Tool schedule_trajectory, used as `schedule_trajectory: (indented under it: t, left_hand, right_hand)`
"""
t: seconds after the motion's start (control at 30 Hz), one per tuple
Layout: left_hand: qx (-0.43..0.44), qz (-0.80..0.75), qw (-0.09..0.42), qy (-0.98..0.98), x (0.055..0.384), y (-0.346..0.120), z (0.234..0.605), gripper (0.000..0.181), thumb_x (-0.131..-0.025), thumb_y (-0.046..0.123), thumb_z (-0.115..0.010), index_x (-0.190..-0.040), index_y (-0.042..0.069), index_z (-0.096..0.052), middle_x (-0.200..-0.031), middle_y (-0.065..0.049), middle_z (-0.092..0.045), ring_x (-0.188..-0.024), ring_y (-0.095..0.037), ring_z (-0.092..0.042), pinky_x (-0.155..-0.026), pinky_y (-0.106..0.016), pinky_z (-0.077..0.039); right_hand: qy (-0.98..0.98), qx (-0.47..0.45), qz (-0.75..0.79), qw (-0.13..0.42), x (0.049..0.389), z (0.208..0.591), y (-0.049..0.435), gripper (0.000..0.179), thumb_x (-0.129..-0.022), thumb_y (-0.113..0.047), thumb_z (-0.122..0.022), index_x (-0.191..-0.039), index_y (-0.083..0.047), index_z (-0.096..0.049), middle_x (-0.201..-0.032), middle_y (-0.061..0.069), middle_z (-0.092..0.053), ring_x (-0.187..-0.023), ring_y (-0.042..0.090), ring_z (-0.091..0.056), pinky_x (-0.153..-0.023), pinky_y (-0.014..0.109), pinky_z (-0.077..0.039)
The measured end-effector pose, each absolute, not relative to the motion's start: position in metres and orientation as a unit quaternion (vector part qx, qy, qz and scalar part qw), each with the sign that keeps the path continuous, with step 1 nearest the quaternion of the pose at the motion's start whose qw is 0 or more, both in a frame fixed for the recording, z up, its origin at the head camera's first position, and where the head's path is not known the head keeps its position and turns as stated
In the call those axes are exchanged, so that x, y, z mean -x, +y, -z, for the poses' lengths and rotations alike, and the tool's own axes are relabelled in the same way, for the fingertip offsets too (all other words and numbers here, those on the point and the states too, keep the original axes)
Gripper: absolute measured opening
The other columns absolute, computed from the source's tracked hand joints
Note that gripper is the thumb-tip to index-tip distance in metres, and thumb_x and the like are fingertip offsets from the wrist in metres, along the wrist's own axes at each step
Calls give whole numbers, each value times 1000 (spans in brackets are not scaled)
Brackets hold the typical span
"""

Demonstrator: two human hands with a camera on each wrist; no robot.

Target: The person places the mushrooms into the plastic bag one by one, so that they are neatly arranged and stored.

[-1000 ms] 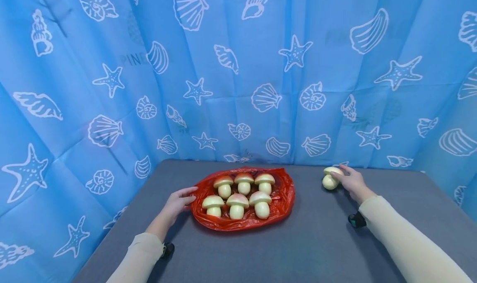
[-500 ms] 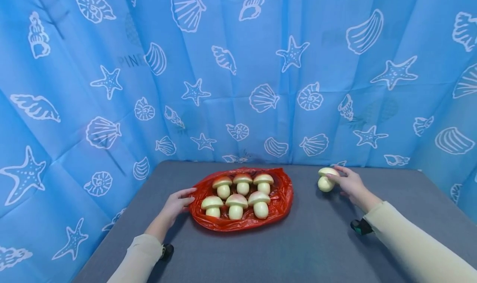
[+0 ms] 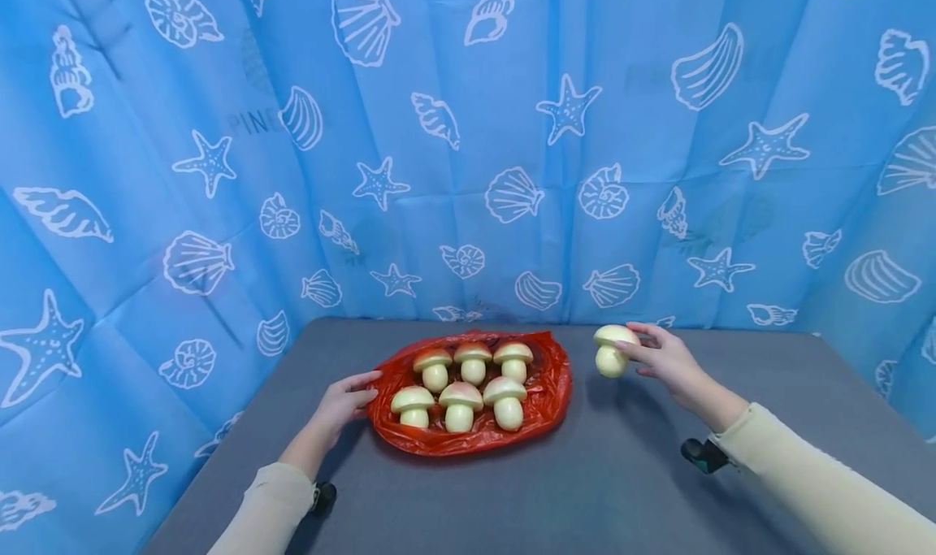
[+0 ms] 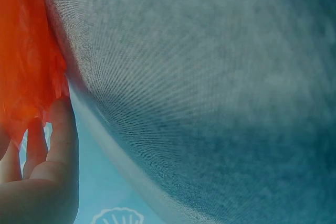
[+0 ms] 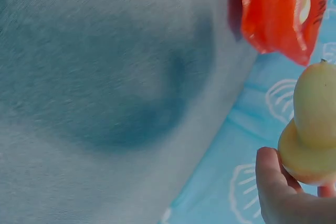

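Observation:
My right hand (image 3: 669, 364) pinches a pale toy mushroom (image 3: 611, 362) by its cap, holding it just above the table, stem down, right of the bag. In the right wrist view this mushroom (image 5: 317, 114) shows a rounded stem, with the thumb against its cap. My left hand (image 3: 342, 406) grips the left rim of a red plastic bag (image 3: 559, 384). The left wrist view shows the thumb outside the bag's thin film (image 4: 37, 66) and fingers behind it. Inside the spread bag, several mushrooms (image 3: 459, 405) stand in two rows, the back ones with redder caps.
A grey cloth-covered table (image 3: 497, 506) lies under everything. Behind it and at its left hangs a blue curtain (image 3: 439, 173) with white shells and starfish. Dark wrist devices (image 3: 705, 455) sit below both sleeves.
My right hand has lifted the mushroom off the table and brought it left, nearer the bag. My left hand keeps its place at the bag's rim. The head view has shifted slightly.

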State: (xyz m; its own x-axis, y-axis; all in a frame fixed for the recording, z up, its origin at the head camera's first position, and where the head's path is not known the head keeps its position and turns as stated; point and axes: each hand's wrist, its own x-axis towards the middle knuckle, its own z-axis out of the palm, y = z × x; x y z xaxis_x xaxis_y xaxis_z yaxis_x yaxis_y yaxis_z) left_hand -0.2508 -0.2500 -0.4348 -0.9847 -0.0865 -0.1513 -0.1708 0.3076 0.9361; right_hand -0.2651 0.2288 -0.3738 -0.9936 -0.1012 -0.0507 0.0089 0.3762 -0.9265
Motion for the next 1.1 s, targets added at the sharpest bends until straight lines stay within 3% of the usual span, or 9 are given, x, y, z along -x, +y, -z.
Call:
schedule_trajectory:
  t: [0.17,0.6,0.9,1.1]
  left_hand:
    - [73,-586,36,806,250,-250,434,39,-99,10,-52,-137,3,-54,-141,-23,-47,-117,-33,-54,-90,-42,-51]
    - [72,-584,33,808,249,-251,434,39,-99,10,-52,-137,2,-54,-141,-23,-47,-116,-33,-55,-90,-42,-51]
    - [72,-586,34,806,250,-251,435,39,-99,9,-52,-137,2,-54,-142,-23,-47,-116,-32,-55,-89,-42,-51]
    - [71,-583,34,809,250,-251,434,39,-99,10,-52,-137,3,-54,-142,-23,-47,-117,-33,-54,-90,-42,-51]
  right_hand:
    - [824,42,562,62,264,367,219,73,-99,-34,-55,-148,9,-22,-145,35,-31,-128,45,-41,-96,51,-46]
    - [828,87,550,66,261,361,190,64,-97,-27,-61,-142,9,-34,-138,33,-42,-119,41,-49,-83,36,-54]
    - [837,137,529,41,263,370,173,57,-94,-20,-65,-138,9,-42,-133,30,-49,-118,42,-51,-90,48,-51]
    - [846,166,506,24,268,380,161,53,-93,-19,-67,-134,9,-47,-129,28,-53,-113,41,-53,-89,45,-52]
